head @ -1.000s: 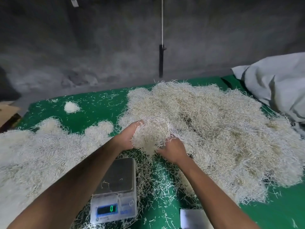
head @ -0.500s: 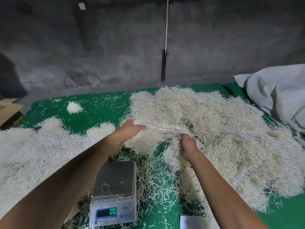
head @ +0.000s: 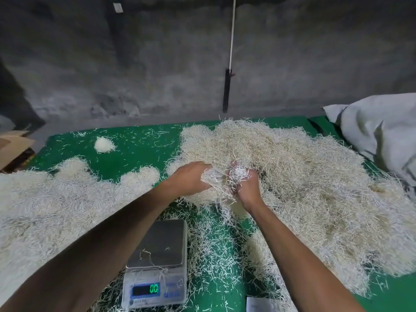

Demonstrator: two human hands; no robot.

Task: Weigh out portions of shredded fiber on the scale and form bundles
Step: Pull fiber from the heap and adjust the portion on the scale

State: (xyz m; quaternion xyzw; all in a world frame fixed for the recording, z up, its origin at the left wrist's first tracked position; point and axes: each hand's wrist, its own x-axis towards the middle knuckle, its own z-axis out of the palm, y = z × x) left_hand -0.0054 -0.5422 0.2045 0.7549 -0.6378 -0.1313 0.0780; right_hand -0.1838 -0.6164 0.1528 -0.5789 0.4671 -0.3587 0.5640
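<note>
A clump of shredded fiber (head: 219,176) sits between the 2 hands, at the near edge of the big fiber pile (head: 292,176) on the green desk (head: 139,143). The left hand (head: 189,177) has its fingers curled into the clump from the left side and grips it. The right hand (head: 246,188) grips the same clump from the right, and white strands stick up above its fingers. Some strands hang down from the clump toward the desk. The big pile is pale and tangled and covers most of the right half of the desk. The scale (head: 157,264) stands nearer to the person, just below the hands and apart from them. Its flat metal top has only a few loose strands on it, and its green screen reads 0.0. Loose bits of fiber lie all around the scale. On the left side of the desk is another wide spread of fiber (head: 45,203), whiter than the big pile. A small round bundle (head: 104,144) lies by itself near the far left edge. A gray cloth sack (head: 382,136) rests at the far right. A brown cardboard box (head: 11,145) shows at the left edge. A white sheet of paper (head: 258,305) lies at the bottom edge, near the right arm.
</note>
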